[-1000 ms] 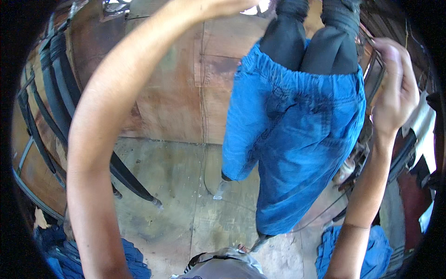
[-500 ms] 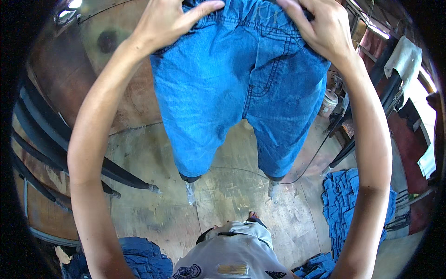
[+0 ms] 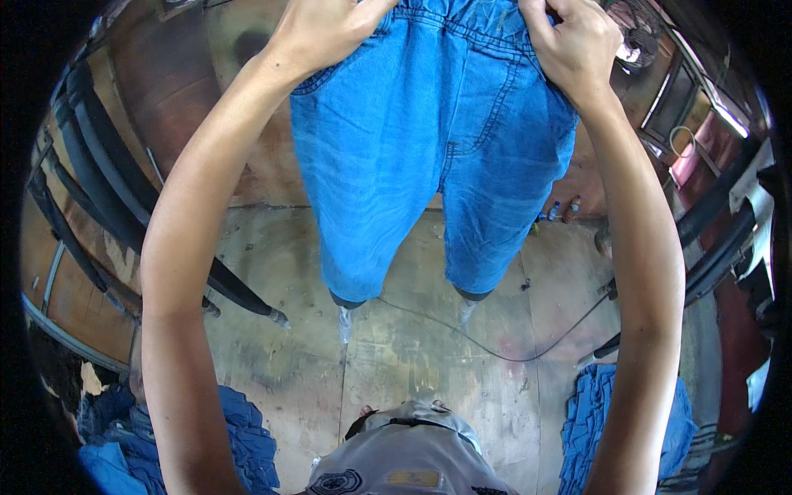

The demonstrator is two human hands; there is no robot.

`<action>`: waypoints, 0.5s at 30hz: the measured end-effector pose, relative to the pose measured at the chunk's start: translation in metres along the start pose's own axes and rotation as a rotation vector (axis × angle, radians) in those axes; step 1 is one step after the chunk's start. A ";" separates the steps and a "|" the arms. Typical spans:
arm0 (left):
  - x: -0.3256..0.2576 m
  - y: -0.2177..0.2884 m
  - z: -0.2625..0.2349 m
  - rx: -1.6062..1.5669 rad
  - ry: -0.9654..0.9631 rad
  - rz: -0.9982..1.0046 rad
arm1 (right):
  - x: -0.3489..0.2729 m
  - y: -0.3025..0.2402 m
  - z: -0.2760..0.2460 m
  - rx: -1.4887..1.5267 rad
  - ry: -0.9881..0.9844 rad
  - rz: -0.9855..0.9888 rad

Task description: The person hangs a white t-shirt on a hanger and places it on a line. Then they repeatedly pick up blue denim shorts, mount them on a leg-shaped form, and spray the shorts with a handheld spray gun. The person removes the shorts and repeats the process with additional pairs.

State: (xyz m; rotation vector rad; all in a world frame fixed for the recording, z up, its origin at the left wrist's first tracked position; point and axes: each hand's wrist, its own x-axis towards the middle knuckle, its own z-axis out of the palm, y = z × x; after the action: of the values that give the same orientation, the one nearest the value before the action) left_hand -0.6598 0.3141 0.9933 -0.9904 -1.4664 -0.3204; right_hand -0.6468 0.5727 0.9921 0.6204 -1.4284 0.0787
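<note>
A pair of blue denim pants (image 3: 388,157) with a gathered elastic waistband hangs upright in front of me, legs downward. My left hand (image 3: 330,37) is closed on the left end of the waistband, its fingertips cut off by the top edge. On the waistband's right side my right hand (image 3: 573,45) is closed too, thumb inward and fingers bent. Out of each leg opening pokes a dark tube end (image 3: 345,300) with a clear plastic wrap (image 3: 345,326) below it.
Piles of folded blue denim lie at lower left (image 3: 247,437) and lower right (image 3: 587,421). Dark padded tubes (image 3: 107,157) slant in from the left, others (image 3: 718,239) from the right. A thin cable (image 3: 495,353) crosses the worn floor. Small bottles (image 3: 571,209) stand by the far wall.
My view has shifted, so the room and piles sit differently. Both hands still hold the waistband, and the pants now look narrower and straighter, with fewer wrinkles.
</note>
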 end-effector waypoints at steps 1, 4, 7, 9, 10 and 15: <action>-0.004 0.006 -0.018 0.031 0.023 0.018 | 0.000 -0.005 -0.009 -0.017 0.054 -0.041; -0.005 0.017 -0.039 0.102 0.046 0.051 | 0.003 -0.021 -0.023 0.019 0.114 -0.031; -0.004 0.019 -0.045 0.162 0.082 0.056 | 0.009 -0.029 -0.029 -0.013 0.168 -0.120; -0.003 0.018 -0.048 0.175 0.083 0.061 | 0.012 -0.030 -0.033 -0.017 0.150 -0.129; -0.003 0.018 -0.054 0.180 0.093 0.071 | 0.015 -0.031 -0.036 0.003 0.204 -0.139; -0.006 0.018 -0.070 0.197 0.138 0.087 | 0.016 -0.028 -0.042 0.137 0.260 0.120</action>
State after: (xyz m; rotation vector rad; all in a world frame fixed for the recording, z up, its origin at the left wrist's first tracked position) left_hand -0.6008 0.2725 0.9943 -0.8532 -1.2988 -0.1737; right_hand -0.5944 0.5627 0.9966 0.6115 -1.2130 0.3428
